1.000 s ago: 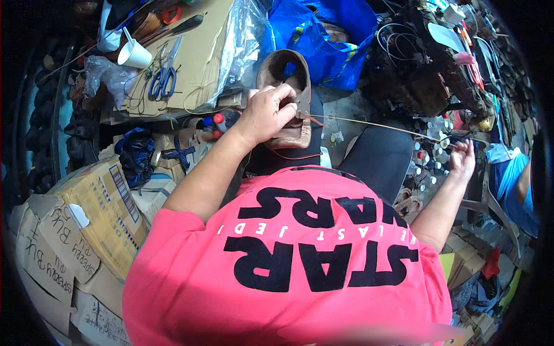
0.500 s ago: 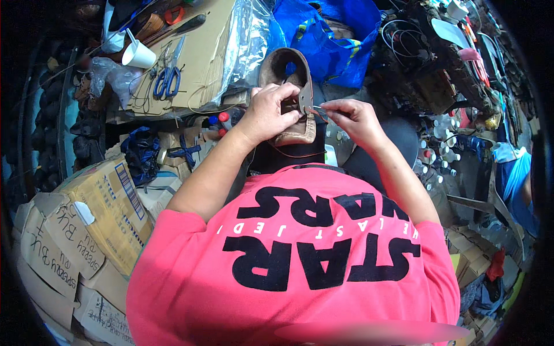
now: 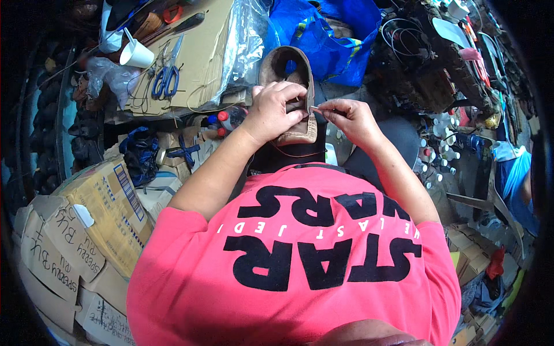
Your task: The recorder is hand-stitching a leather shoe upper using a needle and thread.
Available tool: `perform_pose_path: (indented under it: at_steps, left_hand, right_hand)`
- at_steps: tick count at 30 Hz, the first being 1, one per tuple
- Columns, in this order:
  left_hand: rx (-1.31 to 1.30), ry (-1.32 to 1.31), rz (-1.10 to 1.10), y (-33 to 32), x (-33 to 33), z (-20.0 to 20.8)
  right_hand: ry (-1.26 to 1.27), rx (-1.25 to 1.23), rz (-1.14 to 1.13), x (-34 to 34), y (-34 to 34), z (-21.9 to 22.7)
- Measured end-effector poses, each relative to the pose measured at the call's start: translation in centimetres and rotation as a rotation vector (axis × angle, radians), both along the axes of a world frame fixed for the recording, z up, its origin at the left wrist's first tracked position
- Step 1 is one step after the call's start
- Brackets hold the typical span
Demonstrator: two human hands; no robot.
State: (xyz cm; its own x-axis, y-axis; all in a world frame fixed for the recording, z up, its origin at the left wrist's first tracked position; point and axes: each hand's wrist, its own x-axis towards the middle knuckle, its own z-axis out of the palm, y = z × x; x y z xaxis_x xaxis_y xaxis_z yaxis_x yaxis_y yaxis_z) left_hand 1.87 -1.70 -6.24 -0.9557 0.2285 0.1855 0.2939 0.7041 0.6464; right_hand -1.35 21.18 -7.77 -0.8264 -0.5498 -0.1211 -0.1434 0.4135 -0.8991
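Observation:
A brown leather shoe [image 3: 303,135] rests upright over my lap, its stitched toe toward me and its open heel end away. My left hand [image 3: 276,111] is wrapped over its left side, with fingers and thumb reaching into the opening and pinching the right edge from within. Just outside that edge, my right hand [image 3: 349,118] pinches a thin, light, needle-like piece [image 3: 314,108] whose tip meets the leather by the lace holes. A thin brown cord [image 3: 297,154] hangs in a curve below the toe.
Blue-handled scissors [image 3: 165,81] and a white cup [image 3: 137,53] lie on cardboard [image 3: 202,63] at the far left. A blue bag [image 3: 323,40] stands ahead. Several small bottles [image 3: 441,151] are at the right. Cardboard boxes [image 3: 109,207] crowd the left.
My right hand has moved slightly left, closer to the shoe's edge. The brown cord loop beside its fingers no longer shows. The left hand has barely shifted on the shoe.

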Motion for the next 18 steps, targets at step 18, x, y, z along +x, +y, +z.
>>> perform_pose_path:
  at_steps: [18]
  left_hand:
    - [-0.252,-0.013,0.024,1.2,0.5,0.9]
  right_hand:
    - [0.044,-0.008,-0.048,0.0,0.4,0.9]
